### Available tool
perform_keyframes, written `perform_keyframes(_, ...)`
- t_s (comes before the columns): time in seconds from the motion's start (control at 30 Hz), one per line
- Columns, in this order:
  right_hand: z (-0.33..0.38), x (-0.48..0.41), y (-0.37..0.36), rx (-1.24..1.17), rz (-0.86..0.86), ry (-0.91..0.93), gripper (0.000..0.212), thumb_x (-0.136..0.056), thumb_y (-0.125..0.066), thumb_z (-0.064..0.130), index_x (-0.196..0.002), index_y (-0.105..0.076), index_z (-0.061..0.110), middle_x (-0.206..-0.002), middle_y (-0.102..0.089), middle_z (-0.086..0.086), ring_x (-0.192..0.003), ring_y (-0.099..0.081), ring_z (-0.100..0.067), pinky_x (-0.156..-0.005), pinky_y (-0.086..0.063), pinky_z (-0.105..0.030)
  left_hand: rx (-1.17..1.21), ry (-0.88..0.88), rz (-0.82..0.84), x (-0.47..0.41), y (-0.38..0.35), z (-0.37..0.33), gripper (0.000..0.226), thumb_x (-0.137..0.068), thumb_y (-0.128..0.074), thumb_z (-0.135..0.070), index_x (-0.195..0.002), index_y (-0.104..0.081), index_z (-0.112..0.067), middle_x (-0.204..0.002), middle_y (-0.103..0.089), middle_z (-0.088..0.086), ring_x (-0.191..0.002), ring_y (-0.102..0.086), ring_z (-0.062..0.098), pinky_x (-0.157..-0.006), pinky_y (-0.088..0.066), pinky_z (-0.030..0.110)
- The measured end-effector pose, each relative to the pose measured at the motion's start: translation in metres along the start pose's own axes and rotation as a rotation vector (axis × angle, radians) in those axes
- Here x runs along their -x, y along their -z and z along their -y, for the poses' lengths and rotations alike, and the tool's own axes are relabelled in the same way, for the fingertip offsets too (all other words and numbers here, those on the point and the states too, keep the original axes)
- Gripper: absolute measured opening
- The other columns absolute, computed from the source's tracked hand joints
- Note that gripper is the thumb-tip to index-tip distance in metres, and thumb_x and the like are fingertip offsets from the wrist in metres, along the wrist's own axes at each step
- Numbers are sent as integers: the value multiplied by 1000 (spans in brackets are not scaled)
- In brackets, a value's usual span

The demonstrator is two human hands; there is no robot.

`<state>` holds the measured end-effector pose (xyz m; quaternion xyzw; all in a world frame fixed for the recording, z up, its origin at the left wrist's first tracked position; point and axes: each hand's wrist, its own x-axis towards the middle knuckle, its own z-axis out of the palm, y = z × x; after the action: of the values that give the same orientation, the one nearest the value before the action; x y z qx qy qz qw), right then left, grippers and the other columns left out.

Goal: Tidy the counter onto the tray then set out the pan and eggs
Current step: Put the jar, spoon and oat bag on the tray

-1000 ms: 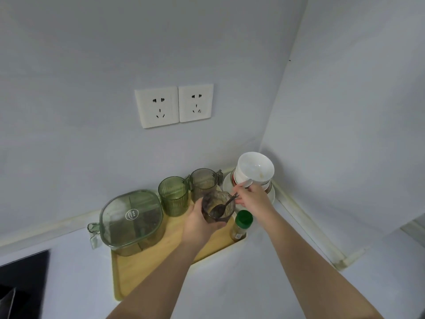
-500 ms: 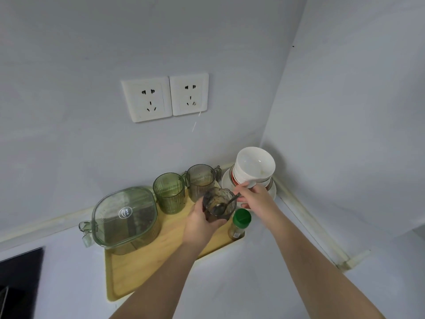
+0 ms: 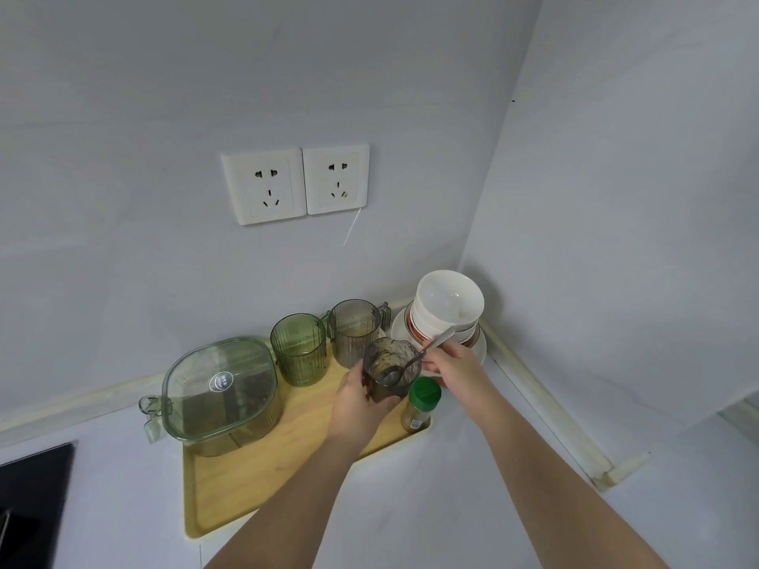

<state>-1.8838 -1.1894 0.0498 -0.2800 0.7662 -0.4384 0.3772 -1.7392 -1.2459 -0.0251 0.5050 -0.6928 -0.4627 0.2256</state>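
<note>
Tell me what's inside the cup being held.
A metal spoon, bowl down, held by the right hand; dark residue on the cup walls. The bottom under it is hidden.
</note>
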Motion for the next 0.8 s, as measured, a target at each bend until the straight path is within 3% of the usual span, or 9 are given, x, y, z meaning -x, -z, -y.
perform_keyframes(0.1, -3, 8, 1, 77, -35, -27, 18, -94, -50, 23, -91, -64, 13, -94, -67, -10, -97, -64, -23, -86, -55, -38, -18, 33, 15, 8, 3, 1, 86, -70, -82, -35, -143, -37, -21, -134, -53, 0, -123, -50, 18, -102, -47, 38)
perform_keyframes(0.2, -4, 19, 2, 94, -69, -33, 29, -93, -49, 27, -102, -62, 3, -108, -63, -21, -105, -59, -34, -97, -48, -53, -48, 78, 13, 22, 13, -4, 89, -76, -79, -34, -148, -30, -18, -144, -44, 2, -128, -46, 19, -104, -45, 37)
perform_keyframes(0.3, 1, 41, 4, 62, -122, 9, 32, -95, -46, 22, -108, -58, -5, -114, -59, -26, -93, -58, -30, -90, -48, -47, -12, 70, 13, 44, 30, -10, 79, -81, -75, -24, -147, -33, -15, -145, -42, 1, -123, -49, 16, -101, -46, 30)
perform_keyframes(0.37, -1, 57, 4, 28, -180, 26, 31, -95, -46, 16, -112, -55, -9, -119, -57, -28, -100, -57, -35, -90, -46, -45, 44, 39, -10, 63, 44, -15, 67, -83, -74, -19, -141, -42, -14, -138, -49, 0, -121, -51, 13, -100, -47, 28)
perform_keyframes(0.47, -3, 92, -4, -19, -219, 60, 38, -94, -45, 10, -131, -54, 4, -135, -56, -11, -124, -51, -25, -102, -39, -35, 142, -5, -85, 94, 69, -18, 48, -83, -73, -15, -127, -55, -18, -121, -60, -2, -113, -56, 9, -89, -50, 17)
perform_keyframes(0.53, -1, 118, -15, -51, -243, 117, 42, -94, -45, 8, -136, -51, 13, -126, -59, -1, -116, -55, -18, -95, -40, -24, 191, -23, -136, 117, 87, -19, 37, -85, -71, -13, -118, -59, -22, -111, -63, -6, -106, -60, 5, -77, -48, 9)
perform_keyframes(0.63, 2, 155, -38, -110, -212, 198, 43, -92, -46, 4, -131, -56, 20, -101, -65, 8, -100, -60, -17, -83, -48, -21, 309, -32, -201, 152, 113, -15, 26, -84, -70, -8, -101, -62, -27, -98, -68, -7, -91, -63, 0, -73, -49, 11)
perform_keyframes(0.73, 6, 188, -68, -131, -88, 291, 32, -91, -50, 8, -115, -64, 23, -112, -66, 13, -106, -59, 0, -97, -44, -18, 381, -11, -270, 188, 141, -3, 25, -83, -69, -3, -95, -65, -23, -89, -71, -6, -83, -65, 3, -72, -50, 12)
perform_keyframes(0.8, 10, 213, -93, -145, 11, 321, 25, -93, -53, 5, -101, -70, 23, -105, -71, 15, -103, -61, 3, -94, -46, -19, 420, 12, -327, 215, 164, 11, 23, -83, -69, 0, -94, -66, -20, -87, -73, -5, -82, -67, 7, -72, -50, 12)
